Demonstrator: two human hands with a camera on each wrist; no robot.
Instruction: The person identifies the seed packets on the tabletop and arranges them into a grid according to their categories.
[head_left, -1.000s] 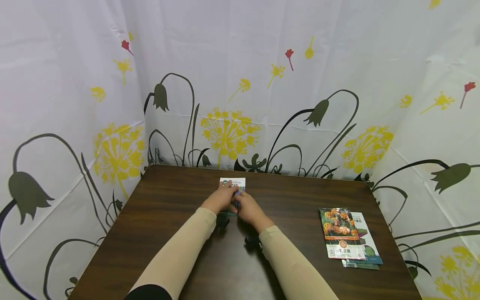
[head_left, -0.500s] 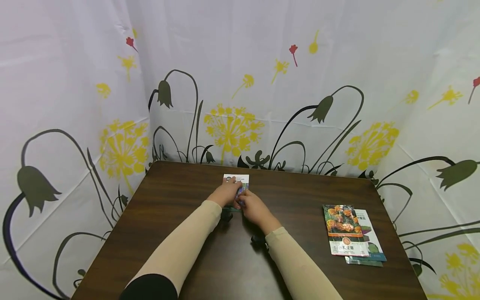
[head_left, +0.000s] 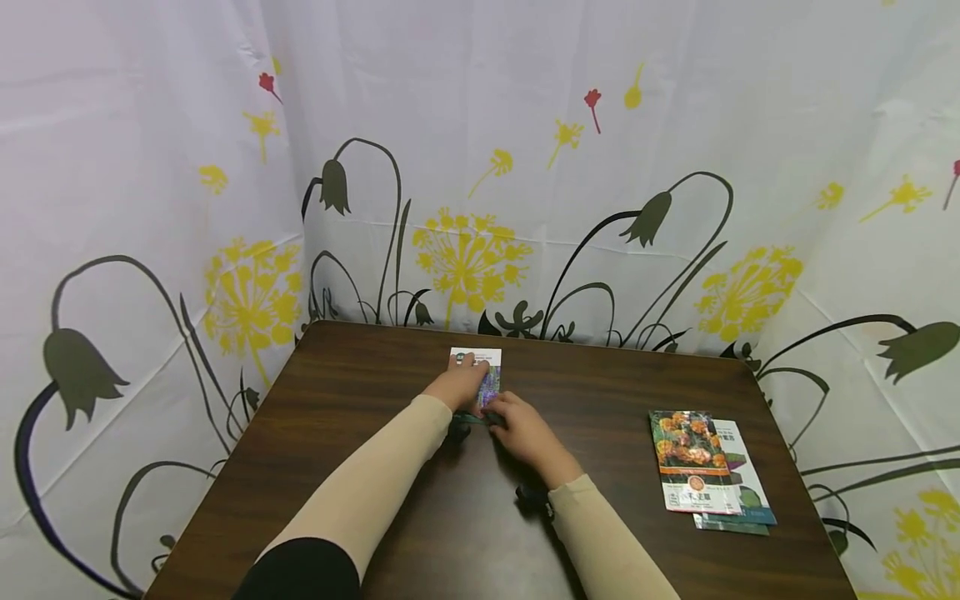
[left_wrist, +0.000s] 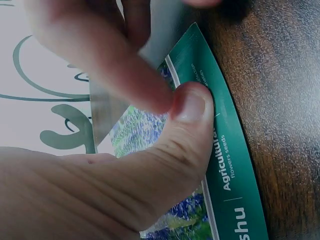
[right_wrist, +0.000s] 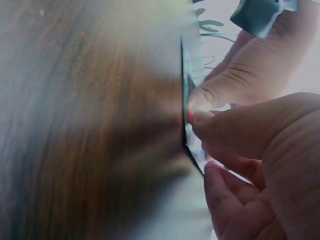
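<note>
A seed packet (head_left: pixel 491 379) with a white top, a purple flower picture and a green lower band lies near the table's far edge. My left hand (head_left: pixel 457 386) rests on it with fingers extended. In the left wrist view, the left thumb (left_wrist: pixel 182 130) presses on the green band (left_wrist: pixel 225 165), with another fingertip close against it. My right hand (head_left: pixel 528 433) is at the packet's lower right corner, fingers loosely bent. The right wrist view shows its thumb (right_wrist: pixel 225 125) apart from the fingers below; whether it touches the packet's edge is hard to tell.
To the right lies a small pile of packets, an orange-flower packet (head_left: pixel 693 462) on top and a white-and-blue packet (head_left: pixel 742 475) partly under it. The brown wooden table (head_left: pixel 360 367) meets a flower-printed curtain (head_left: pixel 465 100) at the back.
My right hand has drawn slightly right and back from my left hand, baring more of the packet's picture. The left hand stays on the packet. The whole view has shifted a little.
</note>
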